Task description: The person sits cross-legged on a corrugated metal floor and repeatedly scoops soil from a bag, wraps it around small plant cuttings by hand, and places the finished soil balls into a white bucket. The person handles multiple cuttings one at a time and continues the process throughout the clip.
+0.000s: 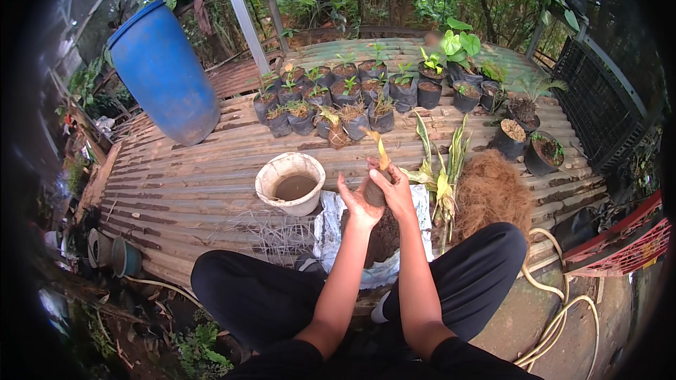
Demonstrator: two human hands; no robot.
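Both hands are around a lump of wet dark soil (pixel 375 191), with a yellowed leaf cutting (pixel 381 150) rising from its top. My left hand (pixel 362 205) cups the lump from the left, its thumb standing away. My right hand (pixel 397 192) grips the other side with the thumb across the front. Below them, loose dark soil (pixel 384 240) lies on an opened white plastic sack (pixel 330 229). To the left stands a dirty white bucket (pixel 290 203) holding muddy water. Variegated snake plant leaves (pixel 455 161) and a heap of brown coconut fibre (pixel 494 195) lie to the right.
Black grow bags with seedlings (pixel 346 89) line the corrugated metal surface (pixel 211 184). A string-wrapped ball (pixel 336 136) sits in front of them. Cut string strands (pixel 282 232) lie near the bucket. A blue barrel (pixel 163 74), red crate (pixel 623 237) and hose (pixel 560 316) stand or lie around.
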